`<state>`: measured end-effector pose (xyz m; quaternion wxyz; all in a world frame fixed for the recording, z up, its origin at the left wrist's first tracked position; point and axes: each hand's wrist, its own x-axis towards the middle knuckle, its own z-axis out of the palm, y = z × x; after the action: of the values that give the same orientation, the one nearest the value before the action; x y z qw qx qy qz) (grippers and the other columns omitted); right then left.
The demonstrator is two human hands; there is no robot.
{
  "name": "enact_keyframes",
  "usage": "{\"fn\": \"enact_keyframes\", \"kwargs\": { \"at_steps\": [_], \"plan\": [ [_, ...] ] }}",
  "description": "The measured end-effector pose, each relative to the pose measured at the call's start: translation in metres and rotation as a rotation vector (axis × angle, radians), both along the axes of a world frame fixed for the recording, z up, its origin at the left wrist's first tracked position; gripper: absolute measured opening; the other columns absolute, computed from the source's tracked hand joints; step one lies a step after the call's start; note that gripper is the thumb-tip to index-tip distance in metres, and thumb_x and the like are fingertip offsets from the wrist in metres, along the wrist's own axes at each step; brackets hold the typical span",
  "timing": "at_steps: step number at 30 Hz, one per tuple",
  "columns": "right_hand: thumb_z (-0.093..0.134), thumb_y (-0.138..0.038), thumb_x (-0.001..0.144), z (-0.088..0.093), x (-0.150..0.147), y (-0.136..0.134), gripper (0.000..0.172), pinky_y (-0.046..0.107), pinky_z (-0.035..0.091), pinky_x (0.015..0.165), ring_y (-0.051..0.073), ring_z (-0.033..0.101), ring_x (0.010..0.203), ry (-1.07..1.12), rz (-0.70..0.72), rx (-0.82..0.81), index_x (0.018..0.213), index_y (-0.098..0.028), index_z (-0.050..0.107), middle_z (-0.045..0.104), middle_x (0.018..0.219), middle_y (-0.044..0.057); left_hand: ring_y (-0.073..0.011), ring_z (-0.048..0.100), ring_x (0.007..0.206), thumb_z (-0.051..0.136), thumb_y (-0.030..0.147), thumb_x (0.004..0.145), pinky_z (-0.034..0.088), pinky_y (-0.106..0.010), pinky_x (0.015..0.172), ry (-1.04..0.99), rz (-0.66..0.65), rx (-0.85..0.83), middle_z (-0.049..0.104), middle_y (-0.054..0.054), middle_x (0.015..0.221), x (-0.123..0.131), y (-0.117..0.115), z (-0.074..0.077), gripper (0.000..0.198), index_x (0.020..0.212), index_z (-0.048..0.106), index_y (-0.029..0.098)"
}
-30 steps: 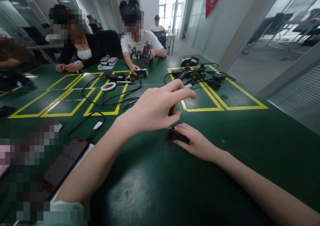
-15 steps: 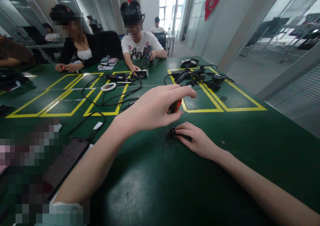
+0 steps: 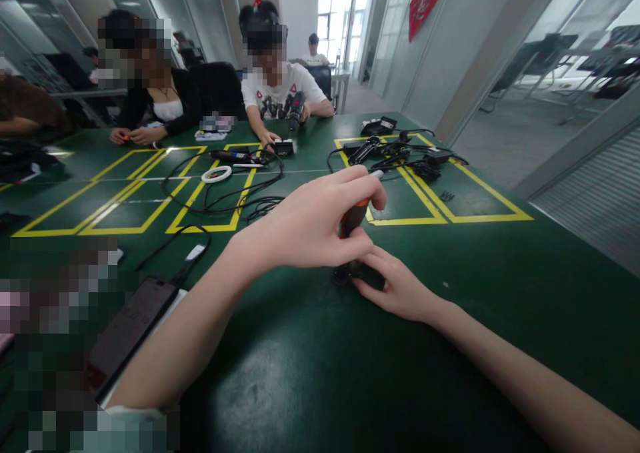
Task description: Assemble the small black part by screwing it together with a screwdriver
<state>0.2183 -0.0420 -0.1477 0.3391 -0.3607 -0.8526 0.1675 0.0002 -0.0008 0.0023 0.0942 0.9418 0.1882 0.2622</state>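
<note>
1. Lower and nearer the right hand [image 3: 395, 285] than half a second ago, the left thumb now overlaps the right fingertips in view; the left forefinger has curled further down, and more of the orange-and-black screwdriver [image 3: 356, 217] shows.
2. Left hand [image 3: 313, 221]: fingers and thumb are bent around the screwdriver's handle, which stands roughly upright, tilted slightly. Its lower end is hidden behind the thumb.
3. Right hand: low over the green table [image 3: 320, 373], fingers and thumb pinching a small black part [image 3: 343, 275] from its right side. That part sits on the table directly below the left hand; its upper portion, visible earlier, is now covered.
4. Left of the left forearm, a smartphone [image 3: 137, 326] lies near a cable bearing a white tag [image 3: 195, 253].
5. Beyond the hands, a white ring [image 3: 217, 173] and looped black cables [image 3: 225, 206] lie across yellow tape outlines; to the right is a tangle of black equipment [image 3: 387, 149].
6. Opposite, a co-worker in a white T-shirt holds a power drill [image 3: 297, 109] above a small black-and-white box [image 3: 284, 147].
</note>
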Motion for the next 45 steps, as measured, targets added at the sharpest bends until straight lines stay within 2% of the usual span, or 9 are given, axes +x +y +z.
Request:
{"fn": "enact_keyframes", "kwargs": {
  "at_steps": [3, 11, 15, 19, 27, 31, 36, 41, 45],
  "plan": [
    [0.060, -0.017, 0.092, -0.0006, -0.0021, -0.0020, 0.047, 0.048, 0.059, 0.101, 0.028, 0.069, 0.119, 0.025, 0.045, -0.020, 0.139, -0.023, 0.056, 0.069, 0.132, 0.014, -0.0155, 0.062, 0.082, 0.053, 0.013, 0.085, 0.048, -0.027, 0.071, -0.015, -0.021, 0.013, 0.067, -0.008, 0.103, 0.0002, 0.0016, -0.0003, 0.024, 0.106, 0.065, 0.017],
    [0.066, -0.027, 0.097, -0.0025, -0.0007, 0.0003, 0.023, 0.043, 0.063, 0.091, 0.026, 0.075, 0.100, 0.039, -0.004, -0.145, 0.119, -0.021, 0.064, 0.077, 0.110, 0.010, -0.0167, 0.065, 0.080, 0.053, 0.012, 0.083, 0.049, -0.027, 0.072, 0.000, -0.008, 0.016, 0.071, -0.004, 0.090, -0.0013, 0.0017, -0.0006, 0.029, 0.108, 0.068, 0.018],
    [0.068, -0.025, 0.096, -0.0015, -0.0017, 0.0004, 0.018, 0.039, 0.063, 0.085, 0.024, 0.075, 0.094, 0.053, -0.019, -0.171, 0.113, -0.021, 0.065, 0.077, 0.104, 0.008, -0.0174, 0.064, 0.086, 0.050, 0.007, 0.081, 0.050, -0.028, 0.075, 0.022, -0.035, 0.027, 0.070, -0.007, 0.097, -0.0016, 0.0004, 0.0018, 0.033, 0.108, 0.068, 0.017],
    [0.070, -0.024, 0.094, -0.0037, -0.0018, 0.0007, 0.022, 0.040, 0.062, 0.088, 0.025, 0.074, 0.098, 0.048, -0.031, -0.198, 0.115, -0.021, 0.064, 0.077, 0.108, 0.008, -0.0175, 0.064, 0.089, 0.049, 0.007, 0.087, 0.049, -0.028, 0.075, 0.040, 0.002, 0.051, 0.067, -0.009, 0.107, -0.0010, 0.0019, 0.0006, 0.030, 0.107, 0.068, 0.017],
    [0.069, -0.022, 0.093, -0.0051, -0.0018, 0.0006, 0.022, 0.039, 0.060, 0.086, 0.024, 0.072, 0.096, 0.052, -0.028, -0.218, 0.114, -0.021, 0.064, 0.075, 0.106, 0.008, -0.0191, 0.062, 0.095, 0.051, 0.007, 0.083, 0.050, -0.030, 0.081, 0.071, -0.009, -0.043, 0.064, -0.009, 0.113, -0.0072, -0.0017, 0.0042, 0.042, 0.122, 0.063, 0.018],
    [0.069, -0.022, 0.092, -0.0063, -0.0017, 0.0004, 0.021, 0.038, 0.059, 0.084, 0.023, 0.070, 0.093, 0.047, -0.033, -0.210, 0.112, -0.021, 0.064, 0.073, 0.103, 0.008, -0.0190, 0.064, 0.096, 0.050, 0.008, 0.088, 0.049, -0.030, 0.082, 0.078, -0.036, -0.055, 0.066, -0.009, 0.110, -0.0091, -0.0019, 0.0061, 0.038, 0.121, 0.064, 0.018],
    [0.068, -0.021, 0.092, -0.0037, -0.0024, -0.0010, 0.019, 0.035, 0.056, 0.075, 0.020, 0.066, 0.079, 0.003, -0.055, -0.218, 0.110, -0.020, 0.062, 0.068, 0.089, 0.004, -0.0169, 0.065, 0.085, 0.056, 0.012, 0.090, 0.047, -0.027, 0.076, 0.013, -0.003, -0.031, 0.070, -0.005, 0.098, -0.0049, 0.0040, -0.0003, 0.030, 0.118, 0.064, 0.019],
    [0.068, -0.021, 0.092, -0.0008, -0.0035, -0.0021, 0.018, 0.033, 0.054, 0.071, 0.019, 0.064, 0.074, -0.014, -0.057, -0.239, 0.109, -0.020, 0.061, 0.067, 0.086, 0.003, -0.0154, 0.063, 0.075, 0.059, 0.020, 0.091, 0.043, -0.025, 0.069, 0.038, 0.015, -0.006, 0.070, -0.002, 0.085, -0.0026, 0.0034, -0.0008, 0.014, 0.102, 0.066, 0.018],
    [0.066, -0.020, 0.093, -0.0025, -0.0043, -0.0024, 0.016, 0.032, 0.053, 0.069, 0.019, 0.064, 0.073, -0.006, -0.044, -0.202, 0.108, -0.020, 0.060, 0.066, 0.086, 0.003, -0.0170, 0.061, 0.082, 0.056, 0.014, 0.085, 0.045, -0.027, 0.073, 0.043, -0.001, 0.010, 0.067, -0.005, 0.092, -0.0034, -0.0003, 0.0009, 0.018, 0.100, 0.065, 0.017]
  ]
}}
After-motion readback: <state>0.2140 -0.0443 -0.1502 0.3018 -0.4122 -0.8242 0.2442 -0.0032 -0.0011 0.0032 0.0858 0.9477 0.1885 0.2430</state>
